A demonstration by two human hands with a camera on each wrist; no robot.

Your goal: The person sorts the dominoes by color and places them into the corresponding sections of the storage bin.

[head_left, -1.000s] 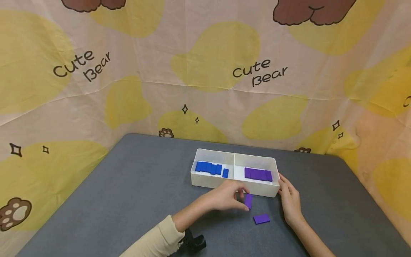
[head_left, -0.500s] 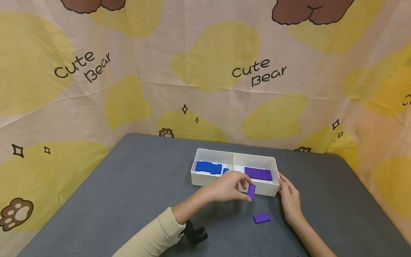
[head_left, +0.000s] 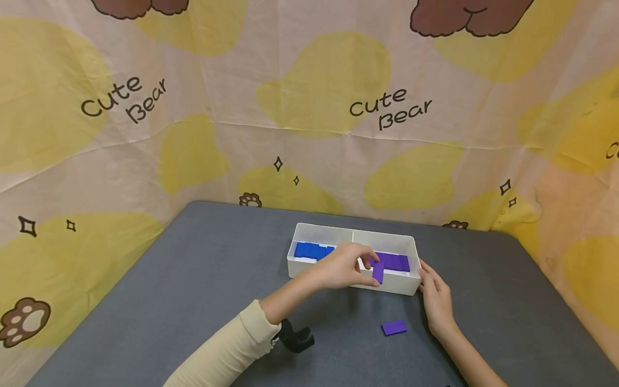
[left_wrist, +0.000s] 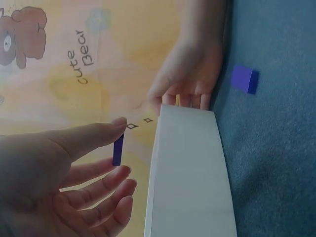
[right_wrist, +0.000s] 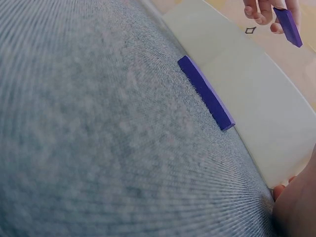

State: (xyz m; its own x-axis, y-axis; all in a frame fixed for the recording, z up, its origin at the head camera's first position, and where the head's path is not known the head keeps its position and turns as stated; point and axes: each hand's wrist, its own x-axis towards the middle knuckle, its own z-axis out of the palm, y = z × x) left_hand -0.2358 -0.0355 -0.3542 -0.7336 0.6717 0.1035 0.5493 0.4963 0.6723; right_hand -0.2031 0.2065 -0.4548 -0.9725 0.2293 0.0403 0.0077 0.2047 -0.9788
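My left hand (head_left: pixel 345 266) pinches a flat purple block (head_left: pixel 378 272) between thumb and fingers. It hangs over the front wall of a long white two-part box (head_left: pixel 387 283), at the right compartment. In the left wrist view this block (left_wrist: pixel 118 150) is edge-on between thumb and forefinger. My right hand (head_left: pixel 437 306) rests its fingers against the box's right end wall; some fingertips are hidden behind the box. Several purple blocks (head_left: pixel 398 262) lie side by side in the right compartment, and several blue blocks (head_left: pixel 309 250) in the left one, partly covered by my left hand.
Another purple block (head_left: pixel 394 328) lies on the grey table (head_left: pixel 217 269) in front of the box. A black strap mount (head_left: pixel 296 337) sticks out from my left wrist. Behind the table hangs a patterned cloth (head_left: pixel 309 107).
The left hand has risen from the table in front of the box with the purple block, up to the right compartment's front wall. The right hand stays at the box's end.
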